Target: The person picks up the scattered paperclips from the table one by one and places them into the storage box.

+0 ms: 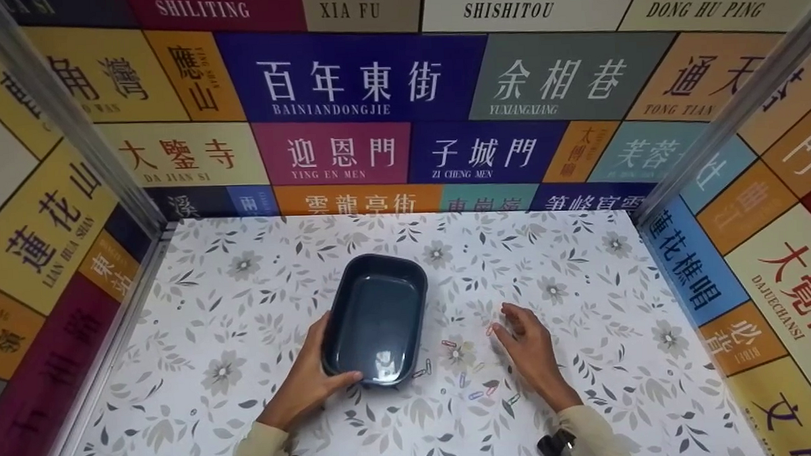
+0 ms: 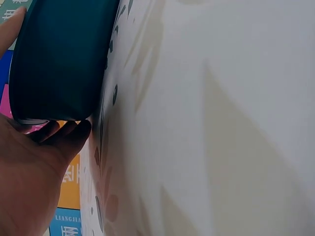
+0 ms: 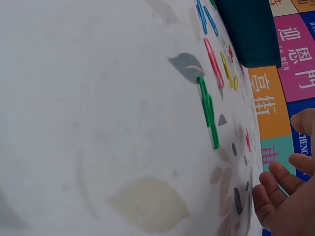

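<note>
A dark blue rectangular dish [image 1: 375,317] stands on the flower-patterned table, its long sides running away from me. My left hand [image 1: 309,373] grips it at the near left, thumb over the near rim and fingers against the left side. To the right, my right hand [image 1: 528,352] hovers low with loosely bent fingers and nothing held between them. A red paper clip [image 1: 492,329] shows right by its thumb. Several more lie scattered between the hands, among them a green paper clip [image 3: 208,115], a pink paper clip [image 3: 214,64] and a blue paper clip [image 1: 462,380].
Another red paper clip [image 1: 448,344] lies right of the dish, and a dark paper clip [image 1: 420,373] sits close by its near right corner. Panels with large printed characters [image 1: 346,81] wall in the table [image 1: 220,315] at the back and both sides.
</note>
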`<state>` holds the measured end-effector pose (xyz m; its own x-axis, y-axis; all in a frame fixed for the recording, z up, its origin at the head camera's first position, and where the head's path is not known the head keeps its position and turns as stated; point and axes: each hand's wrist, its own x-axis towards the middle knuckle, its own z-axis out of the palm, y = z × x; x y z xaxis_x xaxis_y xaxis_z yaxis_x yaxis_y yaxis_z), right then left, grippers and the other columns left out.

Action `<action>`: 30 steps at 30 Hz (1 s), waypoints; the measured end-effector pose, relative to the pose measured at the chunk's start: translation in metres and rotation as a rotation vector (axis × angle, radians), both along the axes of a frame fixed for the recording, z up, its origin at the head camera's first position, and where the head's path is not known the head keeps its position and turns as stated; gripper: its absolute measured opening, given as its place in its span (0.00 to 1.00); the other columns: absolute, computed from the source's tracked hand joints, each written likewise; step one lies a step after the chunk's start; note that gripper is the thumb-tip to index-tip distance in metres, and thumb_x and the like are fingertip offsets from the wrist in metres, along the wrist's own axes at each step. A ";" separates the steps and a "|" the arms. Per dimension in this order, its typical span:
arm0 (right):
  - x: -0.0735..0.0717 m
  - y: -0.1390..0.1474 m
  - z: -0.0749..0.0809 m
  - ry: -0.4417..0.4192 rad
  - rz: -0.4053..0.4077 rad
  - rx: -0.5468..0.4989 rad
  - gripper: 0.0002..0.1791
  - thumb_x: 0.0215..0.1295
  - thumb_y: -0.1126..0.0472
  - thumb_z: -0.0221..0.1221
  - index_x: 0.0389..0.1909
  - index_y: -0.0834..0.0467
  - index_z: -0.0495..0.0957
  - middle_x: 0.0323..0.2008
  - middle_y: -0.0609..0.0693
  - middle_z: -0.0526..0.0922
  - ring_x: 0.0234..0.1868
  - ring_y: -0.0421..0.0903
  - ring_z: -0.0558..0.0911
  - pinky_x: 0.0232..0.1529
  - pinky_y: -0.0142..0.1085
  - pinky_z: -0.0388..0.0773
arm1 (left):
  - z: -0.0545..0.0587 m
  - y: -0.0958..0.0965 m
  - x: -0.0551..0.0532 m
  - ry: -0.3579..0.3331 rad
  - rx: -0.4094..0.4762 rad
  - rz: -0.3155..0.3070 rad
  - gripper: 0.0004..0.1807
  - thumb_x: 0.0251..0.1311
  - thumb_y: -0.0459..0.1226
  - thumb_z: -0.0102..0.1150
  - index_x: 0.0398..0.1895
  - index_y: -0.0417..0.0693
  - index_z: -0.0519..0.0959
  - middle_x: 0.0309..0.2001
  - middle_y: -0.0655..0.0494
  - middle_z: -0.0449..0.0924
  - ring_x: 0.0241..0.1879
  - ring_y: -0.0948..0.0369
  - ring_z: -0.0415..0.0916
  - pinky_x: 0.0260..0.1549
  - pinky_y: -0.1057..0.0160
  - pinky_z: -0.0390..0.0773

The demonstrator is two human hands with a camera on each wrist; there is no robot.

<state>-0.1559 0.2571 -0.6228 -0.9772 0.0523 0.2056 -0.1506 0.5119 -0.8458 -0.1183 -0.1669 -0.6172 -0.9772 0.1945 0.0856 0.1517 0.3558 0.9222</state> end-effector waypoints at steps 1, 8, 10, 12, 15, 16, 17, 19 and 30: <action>0.000 0.000 -0.001 0.007 -0.003 -0.001 0.24 0.75 0.64 0.70 0.68 0.67 0.81 0.60 0.63 0.85 0.54 0.59 0.86 0.59 0.51 0.84 | 0.000 0.000 0.000 -0.001 0.005 -0.005 0.71 0.53 0.42 0.88 0.90 0.39 0.46 0.87 0.37 0.51 0.85 0.39 0.51 0.82 0.35 0.51; -0.002 0.002 -0.009 0.062 -0.010 0.019 0.21 0.72 0.67 0.73 0.63 0.66 0.84 0.55 0.59 0.87 0.50 0.55 0.85 0.52 0.34 0.82 | -0.002 -0.003 0.002 -0.002 0.013 -0.013 0.71 0.52 0.41 0.90 0.91 0.41 0.48 0.87 0.37 0.51 0.85 0.38 0.51 0.81 0.32 0.52; -0.002 0.003 -0.011 0.059 -0.002 0.021 0.21 0.71 0.66 0.73 0.62 0.65 0.85 0.55 0.58 0.87 0.51 0.54 0.84 0.52 0.33 0.81 | -0.002 -0.003 0.002 -0.001 0.003 -0.007 0.71 0.51 0.41 0.90 0.90 0.40 0.49 0.86 0.37 0.52 0.84 0.37 0.52 0.80 0.31 0.53; -0.002 0.002 -0.011 0.059 0.005 0.027 0.21 0.71 0.65 0.74 0.62 0.65 0.85 0.54 0.58 0.87 0.52 0.54 0.85 0.53 0.33 0.80 | -0.001 -0.003 0.002 -0.001 -0.004 -0.002 0.71 0.50 0.42 0.90 0.90 0.39 0.49 0.86 0.35 0.53 0.84 0.36 0.53 0.80 0.31 0.54; -0.003 0.002 -0.011 0.055 0.015 0.019 0.21 0.70 0.65 0.74 0.61 0.65 0.86 0.55 0.58 0.86 0.54 0.55 0.85 0.55 0.31 0.80 | -0.001 -0.002 0.003 -0.007 0.001 0.004 0.72 0.49 0.43 0.91 0.90 0.41 0.49 0.86 0.36 0.53 0.84 0.36 0.54 0.80 0.31 0.53; -0.004 0.002 -0.012 0.059 0.018 0.019 0.21 0.70 0.64 0.75 0.61 0.65 0.86 0.55 0.58 0.86 0.55 0.56 0.85 0.55 0.30 0.80 | -0.001 -0.002 0.003 -0.007 0.003 0.005 0.72 0.49 0.43 0.91 0.90 0.41 0.49 0.86 0.36 0.53 0.84 0.36 0.54 0.81 0.32 0.53; -0.004 0.001 -0.012 0.058 0.021 0.013 0.20 0.70 0.64 0.75 0.60 0.65 0.86 0.55 0.58 0.86 0.56 0.56 0.86 0.56 0.29 0.79 | -0.002 -0.002 0.003 -0.007 0.006 0.007 0.72 0.49 0.43 0.91 0.90 0.42 0.50 0.86 0.36 0.53 0.84 0.37 0.54 0.81 0.32 0.52; -0.005 0.001 -0.013 0.057 0.027 0.007 0.20 0.70 0.65 0.74 0.60 0.65 0.86 0.56 0.58 0.86 0.58 0.56 0.85 0.58 0.26 0.78 | -0.002 -0.002 0.003 -0.005 0.008 0.010 0.72 0.48 0.44 0.91 0.91 0.44 0.50 0.86 0.37 0.54 0.84 0.37 0.54 0.81 0.32 0.52; -0.013 0.001 -0.018 0.134 0.010 0.102 0.18 0.66 0.67 0.77 0.55 0.63 0.89 0.51 0.53 0.86 0.53 0.52 0.83 0.53 0.28 0.77 | -0.004 -0.003 0.003 0.004 0.002 0.021 0.72 0.47 0.45 0.91 0.91 0.47 0.52 0.86 0.39 0.55 0.84 0.38 0.55 0.81 0.32 0.52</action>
